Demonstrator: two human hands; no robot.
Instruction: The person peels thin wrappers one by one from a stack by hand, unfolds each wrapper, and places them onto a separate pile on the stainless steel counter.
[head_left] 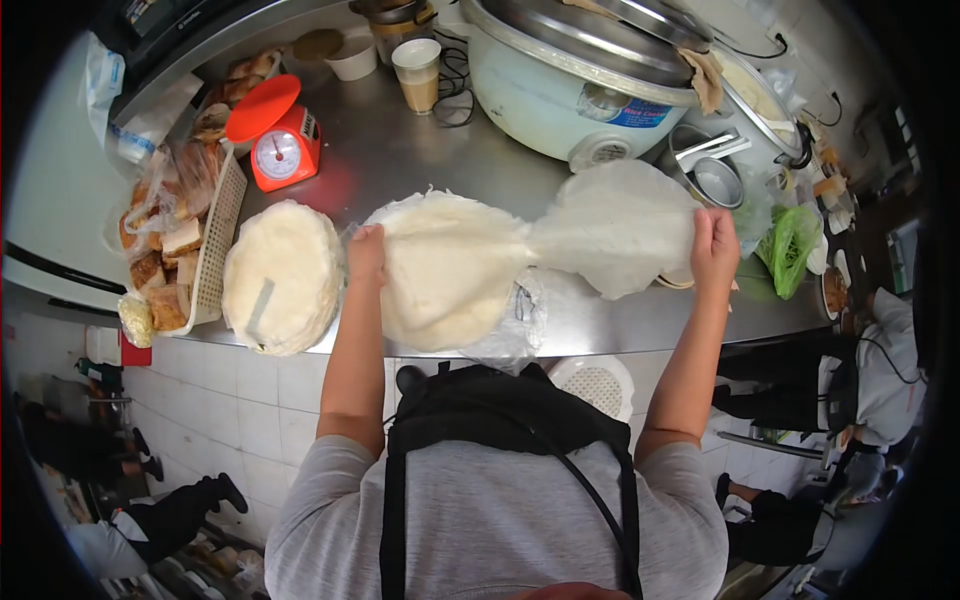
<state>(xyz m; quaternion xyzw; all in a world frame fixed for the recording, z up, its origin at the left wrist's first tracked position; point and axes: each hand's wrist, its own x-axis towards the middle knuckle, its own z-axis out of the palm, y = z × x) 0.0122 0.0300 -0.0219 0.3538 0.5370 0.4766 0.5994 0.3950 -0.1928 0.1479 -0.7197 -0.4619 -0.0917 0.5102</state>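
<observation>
A stack of thin, pale round wrappers lies on the counter in front of me. My left hand is closed at its left edge, apparently gripping it. One translucent wrapper stretches to the right, bunched narrow where it meets the stack. Its right edge is pinched in my right hand, which is raised over the counter. Left of my left hand sits another wrapper stack with a greyish strip on top. Crumpled clear plastic shows beneath the middle stack.
Behind the stacks stand an orange scale, a cup and a large rice cooker. A basket of bread pieces is at left. Bagged greens lie at right. Other people stand at both sides; a white stool is below.
</observation>
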